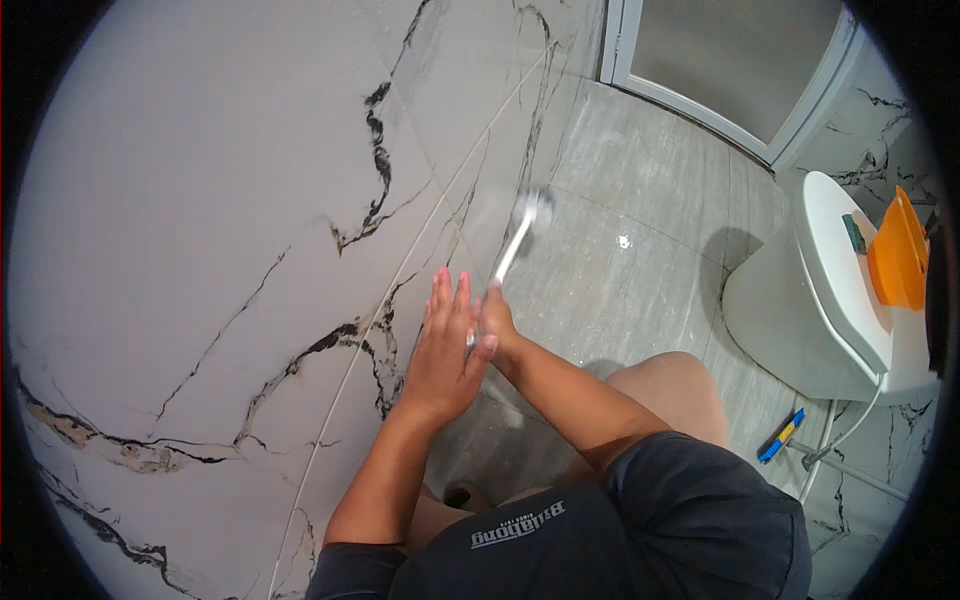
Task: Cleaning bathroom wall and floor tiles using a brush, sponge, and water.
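Note:
My right hand (497,318) is closed round the lower end of a white long-handled brush (515,247). The round brush head is smeared by motion, close to where the marbled wall meets the grey tiled floor; whether it touches wall or floor, I cannot tell. Just left of it, my left hand (443,350) is held flat with its fingers stretched out, in front of or against the marbled wall (230,230). Nothing shows in that hand. The right hand's fingers are partly hidden behind the left hand.
At the right stands a white toilet (780,310), with an orange plastic scoop or basin (897,255) and a small green item (854,233) on its lid. A blue and yellow brush-like item (781,435) lies near a hose and pipe. A framed door (735,70) is at the far end.

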{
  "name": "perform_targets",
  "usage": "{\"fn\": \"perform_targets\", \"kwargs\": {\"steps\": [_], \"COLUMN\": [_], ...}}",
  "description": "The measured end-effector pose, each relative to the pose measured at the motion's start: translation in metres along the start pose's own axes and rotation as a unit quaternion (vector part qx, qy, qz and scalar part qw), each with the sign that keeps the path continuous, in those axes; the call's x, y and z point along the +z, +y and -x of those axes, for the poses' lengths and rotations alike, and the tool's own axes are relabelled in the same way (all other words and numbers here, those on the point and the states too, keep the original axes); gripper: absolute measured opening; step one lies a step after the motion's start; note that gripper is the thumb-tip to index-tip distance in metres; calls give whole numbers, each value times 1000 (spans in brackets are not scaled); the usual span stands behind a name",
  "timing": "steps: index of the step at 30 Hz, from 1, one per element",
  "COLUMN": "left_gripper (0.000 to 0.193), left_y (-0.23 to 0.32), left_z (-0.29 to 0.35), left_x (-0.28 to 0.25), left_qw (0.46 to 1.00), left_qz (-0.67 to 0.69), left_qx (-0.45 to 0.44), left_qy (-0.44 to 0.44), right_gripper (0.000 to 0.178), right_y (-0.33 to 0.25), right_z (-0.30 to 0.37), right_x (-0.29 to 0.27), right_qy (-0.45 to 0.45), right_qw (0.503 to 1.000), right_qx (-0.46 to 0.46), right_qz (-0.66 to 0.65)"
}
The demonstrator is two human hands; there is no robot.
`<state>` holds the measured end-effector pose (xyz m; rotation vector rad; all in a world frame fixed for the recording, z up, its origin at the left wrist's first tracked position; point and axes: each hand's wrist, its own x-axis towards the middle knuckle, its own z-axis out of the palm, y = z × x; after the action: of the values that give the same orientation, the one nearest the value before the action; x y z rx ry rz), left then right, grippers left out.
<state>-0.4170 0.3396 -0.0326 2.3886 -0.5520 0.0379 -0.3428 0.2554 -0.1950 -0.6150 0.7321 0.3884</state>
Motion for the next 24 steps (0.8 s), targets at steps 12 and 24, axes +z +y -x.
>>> {"fn": "perform_targets", "kwargs": {"steps": [12,24], "left_gripper": [67,67], "left_y": [13,13], "left_z": [4,8], "left_x": [-12,-24], "left_qw": [999,995], "left_qz": [-1,-36], "left_qx": [13,23], "left_qy": [44,87], "right_gripper": [49,48], "right_y": [52,90], "right_z": [12,51], "right_x": [-48,-32], "right_qy": [-43,-113], "right_qw": [996,990], "right_qx": [67,-24], "right_qz": [50,78]}}
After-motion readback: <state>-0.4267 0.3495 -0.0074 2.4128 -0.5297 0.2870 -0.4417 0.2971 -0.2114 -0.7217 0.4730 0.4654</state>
